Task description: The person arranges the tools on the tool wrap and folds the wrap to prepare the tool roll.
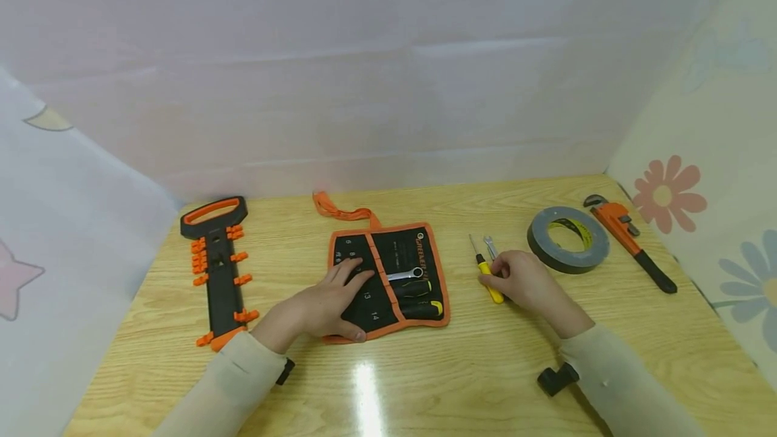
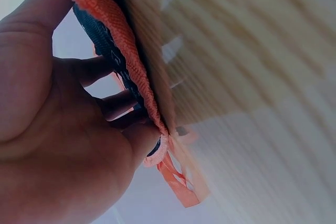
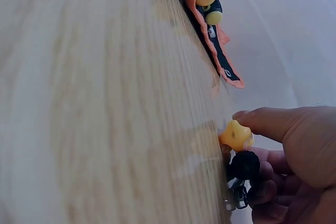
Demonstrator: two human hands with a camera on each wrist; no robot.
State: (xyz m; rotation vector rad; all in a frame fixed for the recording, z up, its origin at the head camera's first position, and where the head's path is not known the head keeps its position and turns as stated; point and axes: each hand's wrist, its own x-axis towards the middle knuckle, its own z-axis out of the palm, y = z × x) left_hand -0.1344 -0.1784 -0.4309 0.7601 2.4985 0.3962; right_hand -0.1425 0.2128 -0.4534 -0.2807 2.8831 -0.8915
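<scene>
A black and orange tool holder (image 1: 217, 268) is lying at the table's (image 1: 485, 383) nine o'clock edge. The left hand (image 1: 324, 302) is pressing flat, fingers straight and spread, on the open tool roll (image 1: 388, 278) at centre, which is holding a wrench (image 1: 405, 274) and two screwdrivers (image 1: 419, 299). At three o'clock of the roll, the right hand (image 1: 525, 282) is curling its fingers around a yellow screwdriver (image 1: 488, 276) and a small wrench (image 1: 490, 247). A tape roll (image 1: 567, 239) and a pipe wrench (image 1: 631, 241) are sitting toward two o'clock, well clear of both hands.
</scene>
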